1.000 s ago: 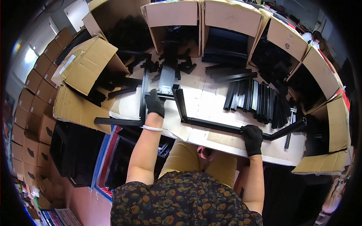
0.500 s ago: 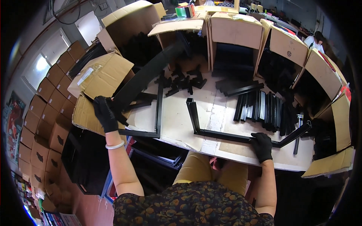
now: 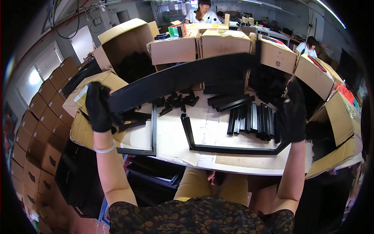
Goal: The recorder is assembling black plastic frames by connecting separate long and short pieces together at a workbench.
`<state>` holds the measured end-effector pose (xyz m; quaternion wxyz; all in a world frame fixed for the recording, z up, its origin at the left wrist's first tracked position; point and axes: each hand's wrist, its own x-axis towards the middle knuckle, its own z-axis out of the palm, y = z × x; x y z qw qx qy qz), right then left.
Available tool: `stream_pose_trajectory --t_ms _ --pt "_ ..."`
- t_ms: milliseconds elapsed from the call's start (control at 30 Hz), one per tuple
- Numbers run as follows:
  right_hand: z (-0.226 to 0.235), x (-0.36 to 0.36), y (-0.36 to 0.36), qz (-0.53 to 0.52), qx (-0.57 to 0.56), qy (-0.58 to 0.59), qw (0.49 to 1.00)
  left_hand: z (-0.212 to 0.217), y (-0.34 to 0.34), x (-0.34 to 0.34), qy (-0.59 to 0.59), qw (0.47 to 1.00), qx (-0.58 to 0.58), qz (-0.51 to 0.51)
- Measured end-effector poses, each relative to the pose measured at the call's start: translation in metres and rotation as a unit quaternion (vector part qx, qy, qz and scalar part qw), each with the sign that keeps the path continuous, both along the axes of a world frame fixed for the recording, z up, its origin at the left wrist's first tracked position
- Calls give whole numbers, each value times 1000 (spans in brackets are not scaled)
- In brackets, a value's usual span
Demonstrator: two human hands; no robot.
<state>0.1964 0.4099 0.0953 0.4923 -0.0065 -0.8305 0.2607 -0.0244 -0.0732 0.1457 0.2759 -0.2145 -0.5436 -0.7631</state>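
Observation:
My left hand, in a black glove, is closed on the left end of a long, flat black panel. The panel is held up on a slant over the table, its far end higher and to the right. My right hand, also gloved in black, is raised beside that far end; its fingers are dark and blurred, so I cannot tell whether they touch it. Below lies a three-sided black frame, open toward the far side. Another angled black frame piece lies at the left, partly hidden by the panel.
Several black strips lie side by side on the white table. Small black connectors are scattered farther left. Open cardboard boxes line the far side. Stacked cartons stand at left. A person is behind the boxes.
The black panel has swung up and to the right over the table, with my left hand still holding its end. My right hand has left the three-sided frame and risen. The view has tilted up.

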Motion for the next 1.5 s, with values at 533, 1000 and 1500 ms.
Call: stream_pose_trajectory --t_ms 533,1000,1500 --pt "-9 68 75 -44 -344 174 922 -24 114 18 -63 862 -216 -454" --pt "-44 54 86 -37 -383 121 915 -62 126 27 -115 871 -391 -274" --pt "-63 74 141 -67 -247 -29 966 -75 128 33 -17 901 -380 -210"
